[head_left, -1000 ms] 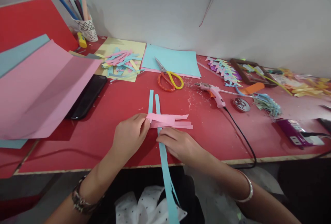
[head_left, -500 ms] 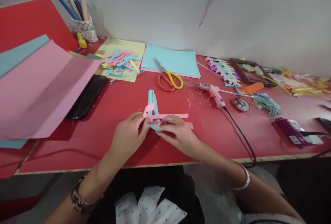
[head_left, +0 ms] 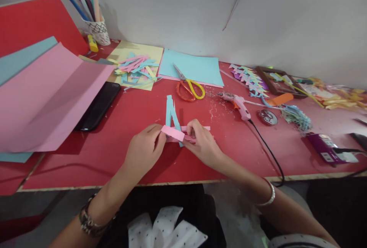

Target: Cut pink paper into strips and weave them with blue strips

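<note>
Between my hands a pink paper strip [head_left: 173, 133] lies across blue paper strips [head_left: 168, 110] on the red table. My left hand [head_left: 145, 148] pinches the left end of this pink strip. The thumb of my right hand [head_left: 203, 145] presses at its other end, with the fingers curled. More pink strips [head_left: 207, 128] run to the right beneath my right hand, which partly hides them. Two blue strips point away from me, close together at the far end and spreading apart toward my hands.
Scissors [head_left: 191, 87], blue paper sheets [head_left: 195, 65] and a pile of cut strips [head_left: 136, 66] lie behind. A pink glue gun [head_left: 239, 104] with a black cord is at right, near a purple power strip [head_left: 325, 146]. Pink paper [head_left: 54, 99] overlaps a black phone [head_left: 99, 106] at left.
The pink strip that stood folded up is now laid over toward the right between my hands. The blue strip end that my fingers held is now lower, beneath it.
</note>
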{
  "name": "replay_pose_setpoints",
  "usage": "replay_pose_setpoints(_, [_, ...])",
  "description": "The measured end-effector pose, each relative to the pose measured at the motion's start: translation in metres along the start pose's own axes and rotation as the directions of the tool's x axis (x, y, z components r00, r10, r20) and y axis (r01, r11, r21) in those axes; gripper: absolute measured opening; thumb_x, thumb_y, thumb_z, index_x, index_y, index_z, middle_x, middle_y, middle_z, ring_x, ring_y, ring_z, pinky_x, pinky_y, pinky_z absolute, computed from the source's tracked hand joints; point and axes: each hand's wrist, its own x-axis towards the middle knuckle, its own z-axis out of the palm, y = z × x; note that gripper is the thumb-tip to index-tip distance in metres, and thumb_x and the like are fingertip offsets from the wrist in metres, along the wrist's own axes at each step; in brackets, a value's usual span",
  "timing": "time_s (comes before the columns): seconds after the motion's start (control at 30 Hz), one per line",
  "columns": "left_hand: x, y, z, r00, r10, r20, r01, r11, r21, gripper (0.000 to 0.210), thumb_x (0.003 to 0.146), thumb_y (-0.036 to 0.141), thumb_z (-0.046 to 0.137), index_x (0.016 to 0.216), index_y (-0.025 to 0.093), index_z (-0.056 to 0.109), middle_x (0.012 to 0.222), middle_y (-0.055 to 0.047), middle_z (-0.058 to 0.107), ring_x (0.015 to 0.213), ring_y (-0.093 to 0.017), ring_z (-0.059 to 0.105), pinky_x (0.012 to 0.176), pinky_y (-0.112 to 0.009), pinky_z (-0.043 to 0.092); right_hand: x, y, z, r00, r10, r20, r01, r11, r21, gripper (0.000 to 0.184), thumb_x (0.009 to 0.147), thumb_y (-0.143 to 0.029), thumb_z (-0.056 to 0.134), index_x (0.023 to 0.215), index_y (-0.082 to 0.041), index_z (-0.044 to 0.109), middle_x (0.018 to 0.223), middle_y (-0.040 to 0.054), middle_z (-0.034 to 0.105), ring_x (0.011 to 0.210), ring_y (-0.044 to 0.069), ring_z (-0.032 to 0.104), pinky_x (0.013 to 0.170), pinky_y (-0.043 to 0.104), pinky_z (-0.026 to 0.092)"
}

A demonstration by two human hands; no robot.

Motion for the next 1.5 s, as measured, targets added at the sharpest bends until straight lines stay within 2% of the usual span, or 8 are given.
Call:
replay_pose_setpoints(0.07, [0.0,0.0,0.0,1.0,-0.007,0.003,0.007,1.0,0.002,0.034,0.084,0.023,0.027,0.075,0.016,0.059,0.073,-0.005,0.064,0.065,-0.015,0.059,0.054,-0.023,0.038,0.0,0.001,-0.003,0.993,-0.117,0.019,0.119,0.989,-0.092,0.014,0.078,-0.014,0.047,0.069,-0.019,0.038,0.071,-0.0003,0.046,0.066,0.012,0.045,0.059,0.023,0.036])
replay_pose_setpoints(0.2, [-0.001,0.0,0.001,1.0,-0.026,0.008,0.025,0.999,0.033,0.035,0.083,0.025,0.027,0.071,0.016,0.058,0.066,-0.005,0.061,0.058,-0.015,0.056,0.051,-0.023,0.037,0.003,0.003,-0.011,0.95,-0.231,0.209,0.27,0.945,-0.183,0.005,0.08,-0.015,0.047,0.081,-0.018,0.051,0.091,0.0065,0.05,0.086,0.017,0.047,0.075,0.031,0.039])
replay_pose_setpoints(0.33, [0.0,0.0,0.001,0.999,-0.024,0.038,0.025,0.999,-0.029,0.035,0.083,0.024,0.026,0.074,0.016,0.058,0.072,-0.006,0.063,0.067,-0.017,0.059,0.058,-0.025,0.041,0.004,0.004,-0.02,0.92,-0.204,0.336,0.261,0.955,-0.137,0.026,0.077,-0.02,0.056,0.101,-0.017,0.048,0.109,0.0104,0.047,0.104,0.021,0.044,0.088,0.035,0.038])
replay_pose_setpoints(0.63, [0.001,0.0,0.001,0.998,-0.037,0.053,0.038,0.999,-0.014,0.036,0.083,0.024,0.026,0.073,0.016,0.059,0.071,-0.006,0.063,0.071,-0.018,0.06,0.062,-0.025,0.043,0.021,0.011,-0.029,0.87,-0.16,0.467,0.243,0.962,-0.122,0.018,0.079,-0.03,0.057,0.088,-0.017,0.049,0.105,0.0082,0.049,0.1,0.02,0.045,0.087,0.034,0.037])
replay_pose_setpoints(0.87, [0.001,0.0,0.001,0.998,-0.045,0.047,0.046,0.999,-0.02,0.033,0.082,0.024,0.028,0.073,0.016,0.059,0.072,-0.006,0.063,0.07,-0.019,0.061,0.06,-0.027,0.043,0.033,0.012,-0.023,0.852,-0.225,0.472,0.318,0.94,-0.125,0.016,0.08,-0.029,0.055,0.088,-0.015,0.053,0.096,0.0074,0.052,0.091,0.018,0.048,0.081,0.03,0.038])
replay_pose_setpoints(1.07, [0.0,0.0,0.001,0.998,-0.033,0.046,0.035,0.998,-0.043,0.033,0.083,0.024,0.028,0.072,0.017,0.058,0.071,-0.005,0.063,0.069,-0.017,0.06,0.061,-0.026,0.043,0.032,0.014,-0.016,0.865,-0.251,0.435,0.348,0.924,-0.158,0.02,0.079,-0.029,0.056,0.093,-0.015,0.056,0.097,0.0084,0.054,0.089,0.018,0.048,0.08,0.032,0.038])
replay_pose_setpoints(1.33, [-0.001,0.0,0.002,0.998,-0.03,0.046,0.031,0.999,-0.015,0.033,0.082,0.024,0.028,0.076,0.018,0.059,0.077,-0.005,0.065,0.071,-0.017,0.06,0.059,-0.025,0.042,0.034,0.02,-0.023,0.847,-0.32,0.425,0.348,0.937,0.012,0.012,0.082,-0.019,0.05,0.093,-0.016,0.054,0.101,0.0075,0.056,0.095,0.016,0.049,0.086,0.03,0.038])
replay_pose_setpoints(1.5, [-0.001,0.0,0.003,0.999,-0.026,0.045,0.027,1.0,-0.012,0.032,0.083,0.024,0.029,0.078,0.019,0.06,0.079,-0.004,0.066,0.069,-0.016,0.06,0.056,-0.024,0.041,0.035,0.021,-0.021,0.842,-0.329,0.428,0.357,0.934,0.014,0.01,0.083,-0.017,0.049,0.091,-0.017,0.055,0.097,0.007,0.057,0.092,0.015,0.05,0.083,0.029,0.04])
